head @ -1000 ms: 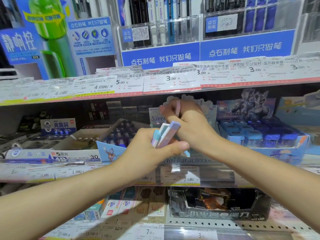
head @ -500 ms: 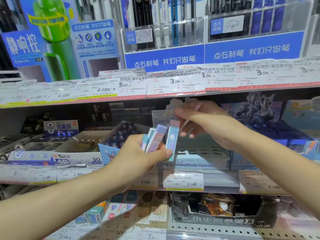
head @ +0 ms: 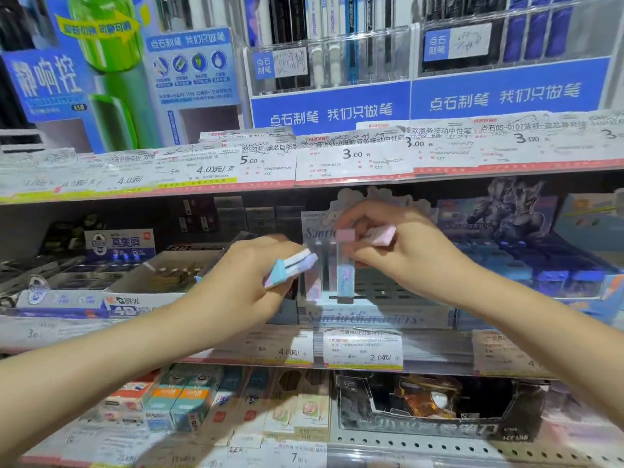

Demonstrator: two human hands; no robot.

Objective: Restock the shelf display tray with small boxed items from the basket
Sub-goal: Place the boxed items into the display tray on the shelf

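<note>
My left hand (head: 243, 282) grips a small bundle of slim pastel boxes (head: 290, 266), blue, white and lilac, in front of the middle shelf. My right hand (head: 398, 255) pinches one slim box with a pink top (head: 345, 268) and holds it upright over the pale blue display tray (head: 371, 315) printed with script lettering. A second pink box end (head: 381, 235) shows between my right fingers. One box stands upright in the tray's left part. The tray's floor has rows of slots. The basket is not in view.
Price tags line each shelf edge. A blue tray of small boxes (head: 553, 271) stands right of the display tray, white eraser boxes (head: 135, 298) left of it. Pen racks (head: 331, 62) fill the upper shelf. A dark tray (head: 439, 410) and boxed items sit on the lower shelf.
My right hand took a box from the bundle in my left hand and brought it down upright over the tray. My left hand tilted its bundle and drew slightly left.
</note>
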